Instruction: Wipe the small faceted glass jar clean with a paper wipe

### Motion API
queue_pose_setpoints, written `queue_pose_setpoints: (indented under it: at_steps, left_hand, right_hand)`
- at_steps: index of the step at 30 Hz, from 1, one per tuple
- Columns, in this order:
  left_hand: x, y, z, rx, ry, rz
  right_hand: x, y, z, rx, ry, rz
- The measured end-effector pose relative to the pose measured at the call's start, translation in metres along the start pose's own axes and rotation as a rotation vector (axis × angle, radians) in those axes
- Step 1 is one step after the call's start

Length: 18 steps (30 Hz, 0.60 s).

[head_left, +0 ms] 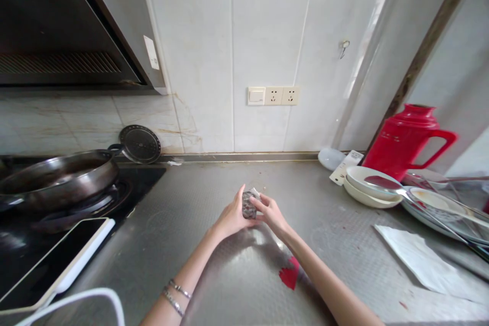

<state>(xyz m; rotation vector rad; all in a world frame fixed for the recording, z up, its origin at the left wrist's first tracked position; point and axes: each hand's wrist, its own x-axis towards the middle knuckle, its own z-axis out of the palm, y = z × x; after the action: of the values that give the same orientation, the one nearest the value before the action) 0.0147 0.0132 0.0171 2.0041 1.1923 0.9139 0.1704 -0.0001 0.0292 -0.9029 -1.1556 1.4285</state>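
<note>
hands meet above the middle of the steel countertop (183, 280), with a mottled grey piece (249, 206) between them; its exact kind is too small to tell. left hand (234, 216) — two bracelets (176, 297) on the forearm — grips the piece, thumb raised along its near side and fingers curled below. right hand (270, 213) pinches its upper right edge, fingertips bent onto it.

red scrap (289, 273) lies on the countertop, just beside the right forearm. at left, a metal pan (61, 181) sits on the black cooktop (147, 183); a black perforated disc (140, 144) leans against the tiled wall (202, 51) behind. a phone-like device (53, 265) rests partly over the cooktop, near a white cable (95, 292). at right, a red thermos (405, 140) stands behind stacked bowls (371, 197) — a white sheet (424, 257) lies flat nearer the viewer. wall sockets (281, 96): mounted above the countertop.
</note>
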Motion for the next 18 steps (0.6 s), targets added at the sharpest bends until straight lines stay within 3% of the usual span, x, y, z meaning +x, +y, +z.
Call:
queue_pose_setpoints:
  at_steps: [6,10,15,18]
  left_hand:
    - [0.002,0.001,0.004,0.013,0.098,0.079]
    - [0.001,0.007,0.006,0.013,0.128,0.092]
    - [0.002,0.005,0.006,0.041,0.147,0.072]
    - [0.004,0.001,0.006,0.053,0.186,0.054]
  right_hand:
    - [0.001,-0.004,0.001,0.037,0.043,0.029]
    - [0.009,0.000,-0.009,-0.160,0.082,-0.012]
    - [0.016,0.006,-0.023,-0.438,0.246,-0.272]
    - [0.010,0.003,-0.023,-0.685,0.232,-0.668]
